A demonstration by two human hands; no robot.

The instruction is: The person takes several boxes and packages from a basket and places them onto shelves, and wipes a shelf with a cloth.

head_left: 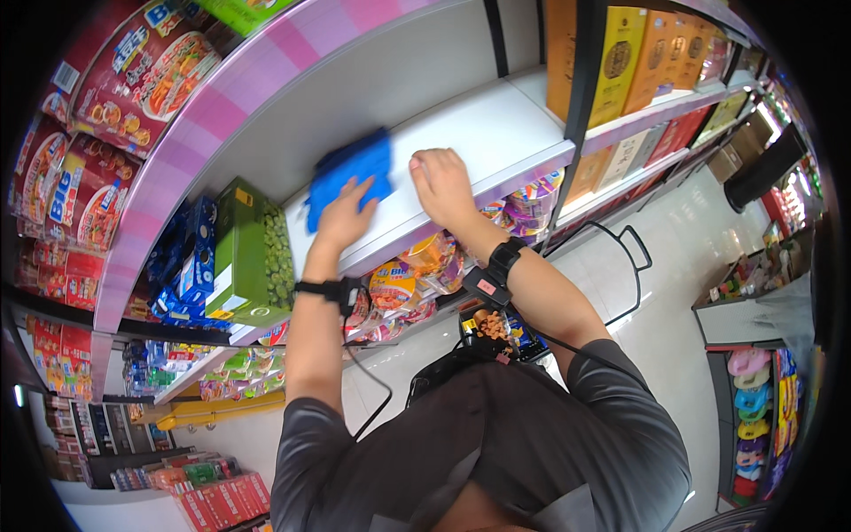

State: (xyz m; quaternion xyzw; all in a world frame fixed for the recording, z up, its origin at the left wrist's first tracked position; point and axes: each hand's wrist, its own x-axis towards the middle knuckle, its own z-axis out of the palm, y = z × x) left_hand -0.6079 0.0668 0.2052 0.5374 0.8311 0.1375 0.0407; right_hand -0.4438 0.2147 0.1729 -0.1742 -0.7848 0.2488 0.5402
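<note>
A blue cloth [352, 166] lies on the white shelf board [492, 126], bunched toward its left part near the back panel. My left hand [347, 216] rests on the cloth with its fingers spread, pressing it against the board; the cloth looks slightly blurred. To the right, my right hand [442, 183] is at the board's front part with its fingers curled. No object shows in it, though its palm side is hidden. Both wrists wear black straps with small devices.
A green carton [249, 259] stands left of the cloth, beside blue packages [189, 266]. Cup noodles [392, 282] fill the shelf below. Yellow and orange boxes [618, 66] stand beyond the right upright. A black wire frame [638, 266] is over the floor at right.
</note>
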